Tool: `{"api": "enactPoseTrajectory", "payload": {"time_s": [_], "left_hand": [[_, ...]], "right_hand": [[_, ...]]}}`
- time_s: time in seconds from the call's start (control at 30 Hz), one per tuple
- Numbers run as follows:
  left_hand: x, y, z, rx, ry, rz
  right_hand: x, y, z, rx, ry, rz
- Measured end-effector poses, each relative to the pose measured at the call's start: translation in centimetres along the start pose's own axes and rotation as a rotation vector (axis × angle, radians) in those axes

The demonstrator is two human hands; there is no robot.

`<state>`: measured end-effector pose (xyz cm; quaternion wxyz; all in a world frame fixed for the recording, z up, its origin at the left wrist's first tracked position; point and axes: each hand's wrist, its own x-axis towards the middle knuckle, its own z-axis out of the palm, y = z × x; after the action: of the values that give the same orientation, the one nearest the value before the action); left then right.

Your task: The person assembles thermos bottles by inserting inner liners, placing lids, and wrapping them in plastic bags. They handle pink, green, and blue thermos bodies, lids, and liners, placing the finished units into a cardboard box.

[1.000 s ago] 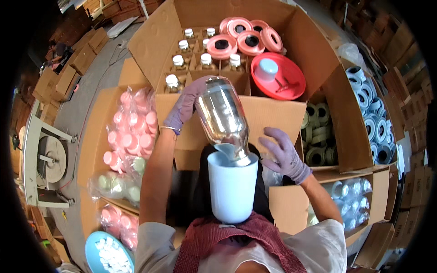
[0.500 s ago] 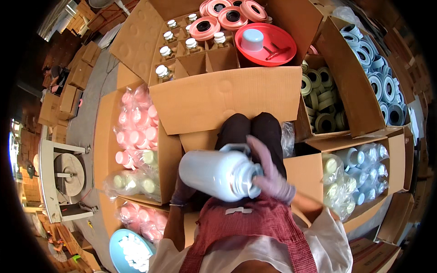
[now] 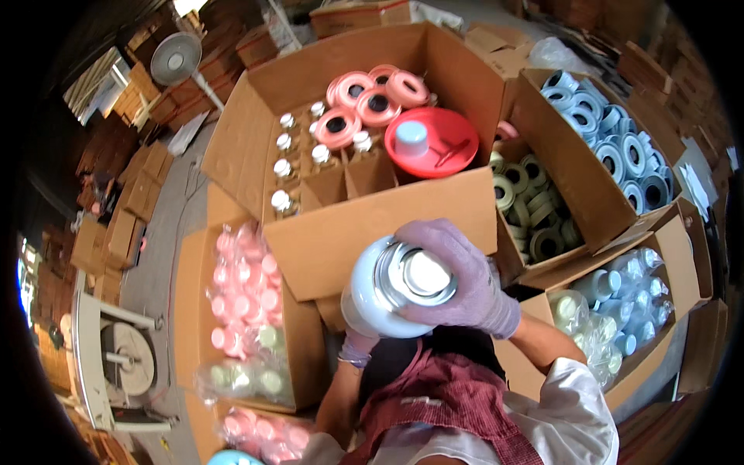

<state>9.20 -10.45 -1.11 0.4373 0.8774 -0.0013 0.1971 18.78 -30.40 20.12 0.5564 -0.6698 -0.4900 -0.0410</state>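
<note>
I hold a white flask body [image 3: 366, 298] upright in front of my chest, its silver glass liner [image 3: 411, 275] seated in the top. My right hand [image 3: 465, 279], in a purple glove, is wrapped over the liner's rim from the right. My left hand [image 3: 358, 345], also gloved, grips the flask from underneath and is mostly hidden by it. Just beyond stands a big cardboard box [image 3: 364, 225] with dividers, holding several silver liners [image 3: 283, 167], pink rings [image 3: 364, 97] and a red lid [image 3: 434, 139].
Left of me is a box of bagged pink and green caps [image 3: 244, 294]. To the right are boxes of pale green rings [image 3: 535, 209], blue rings [image 3: 612, 143] and bagged clear parts [image 3: 620, 298]. A strapping machine [image 3: 124, 360] and a fan [image 3: 174, 58] stand at the left.
The liner, tilted above the white body a second ago, now sits inside it. The flask went from lying sideways to upright, and my right hand moved onto its top.
</note>
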Motion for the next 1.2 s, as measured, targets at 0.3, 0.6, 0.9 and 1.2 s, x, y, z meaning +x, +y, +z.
{"api": "enactPoseTrajectory", "payload": {"time_s": [0.3, 0.6, 0.9, 1.2], "left_hand": [[1.4, -6.6, 4.9, -0.359, 0.135, -0.333], [-0.2, -6.8, 3.5, -0.443, 0.094, -0.446], [13.0, -0.1, -11.8, -0.317, -0.260, -0.255], [10.2, 5.8, -0.7, 0.297, -0.830, 0.381]], "right_hand": [[5.2, 1.9, 0.9, -0.112, 0.182, 0.183], [5.8, 4.8, 2.0, 0.093, -0.089, 0.128], [-14.3, 7.0, 3.8, 0.123, 0.220, 0.320], [-6.4, 15.4, -23.8, -0.846, 0.246, 0.216]]}}
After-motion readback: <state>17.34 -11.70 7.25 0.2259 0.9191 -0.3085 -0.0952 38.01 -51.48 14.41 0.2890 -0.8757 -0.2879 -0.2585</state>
